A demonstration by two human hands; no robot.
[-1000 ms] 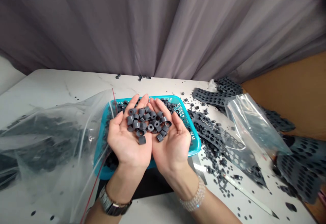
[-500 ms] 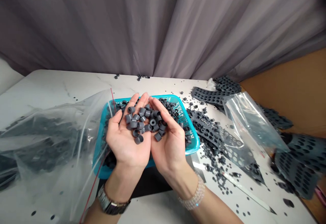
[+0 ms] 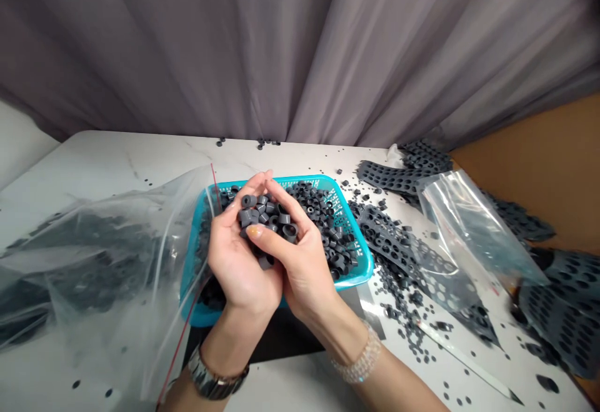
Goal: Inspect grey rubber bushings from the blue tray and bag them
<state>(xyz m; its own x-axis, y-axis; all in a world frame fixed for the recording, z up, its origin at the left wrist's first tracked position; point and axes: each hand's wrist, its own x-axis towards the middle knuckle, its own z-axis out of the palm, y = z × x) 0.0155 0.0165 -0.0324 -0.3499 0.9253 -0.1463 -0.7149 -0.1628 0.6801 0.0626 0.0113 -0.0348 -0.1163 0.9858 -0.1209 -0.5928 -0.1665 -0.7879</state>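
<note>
My left hand [image 3: 237, 262] and my right hand [image 3: 300, 262] are cupped together above a teal basket [image 3: 360, 268], holding a heap of small dark grey rubber rings [image 3: 267, 215] between the palms. The right thumb lies across the front of the heap. More of the same rings fill the basket [image 3: 323, 212]. A watch is on my left wrist and a bead bracelet on my right. Just left of the hands lies a big clear zip bag [image 3: 94, 262] with a red seal line, its mouth against the basket.
Grey punched rubber sheets [image 3: 398, 243] and loose rings and offcuts litter the white table [image 3: 94, 155] to the right. A second clear bag [image 3: 469, 231] lies on them. A grey curtain hangs behind; a brown board [image 3: 539, 168] stands at the right.
The two open palms have folded inward and closed around the heap of rings, and the hands have tilted a little to the left, toward the big bag.
</note>
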